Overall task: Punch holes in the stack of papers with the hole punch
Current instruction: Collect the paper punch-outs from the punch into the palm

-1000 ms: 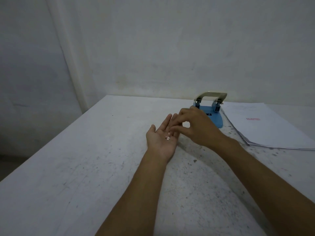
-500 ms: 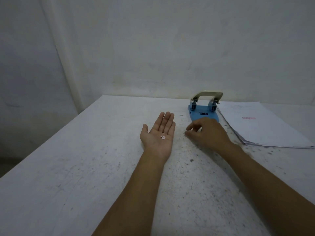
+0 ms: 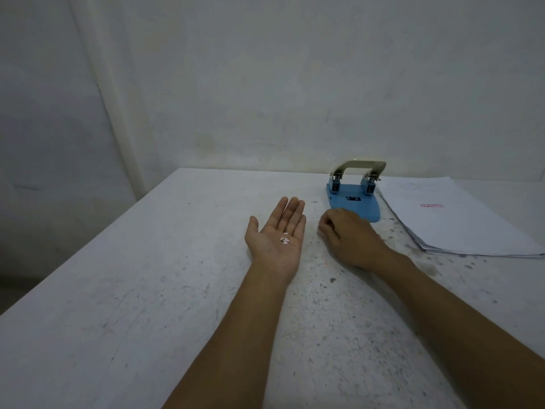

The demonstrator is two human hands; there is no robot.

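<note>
A blue hole punch (image 3: 354, 203) with a beige lever stands at the far side of the white table (image 3: 141, 290), lever up. Right beside it lies the stack of white papers (image 3: 460, 222), with a small red mark on the top sheet. My left hand (image 3: 274, 231) rests palm up and flat on the table, a few tiny paper bits (image 3: 284, 240) lying on the palm. My right hand (image 3: 349, 240) sits knuckles up just in front of the punch. Its fingers are curled down to the tabletop, with nothing visible in them.
The tabletop is scuffed and speckled with dark spots, mostly around the right hand and the papers. A plain white wall (image 3: 295, 84) rises behind the table's far edge. The table's left edge runs diagonally, with dark floor beyond it.
My right hand has left my left palm, where it pinched at the paper bits, and dropped to the table in front of the punch with its fingers curled. The left palm stays flat.
</note>
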